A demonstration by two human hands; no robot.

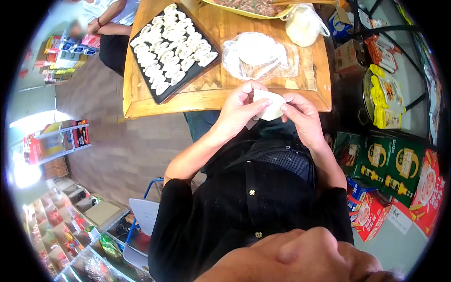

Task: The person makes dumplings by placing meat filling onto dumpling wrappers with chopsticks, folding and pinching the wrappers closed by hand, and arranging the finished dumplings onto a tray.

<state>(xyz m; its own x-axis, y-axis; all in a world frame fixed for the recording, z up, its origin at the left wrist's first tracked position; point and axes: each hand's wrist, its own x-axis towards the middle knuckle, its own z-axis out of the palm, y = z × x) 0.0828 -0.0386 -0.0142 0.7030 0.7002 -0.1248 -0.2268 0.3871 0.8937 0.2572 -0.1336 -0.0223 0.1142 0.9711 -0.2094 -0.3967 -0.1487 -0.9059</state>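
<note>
A round white dumpling wrapper (272, 109) is held between both hands just off the table's front edge. My left hand (242, 109) pinches its left side, with the thumb lying on top. At its right side, the thumb and fingers of my right hand (301, 115) are closed on the rim. Whether filling lies inside cannot be made out. Beyond the hands, a stack of white wrappers (256, 50) rests on clear plastic film (291, 63). Rows of shaped dumplings (169, 47) fill a black tray (160, 99) at the left of the table.
The wooden table (211, 97) also bears a yellow-rimmed bowl (244, 15) of minced filling and a bag of white dough (300, 29). Another person (110, 21) sits at the back left. Boxes (390, 157) and a large pot (361, 96) stand close on my right.
</note>
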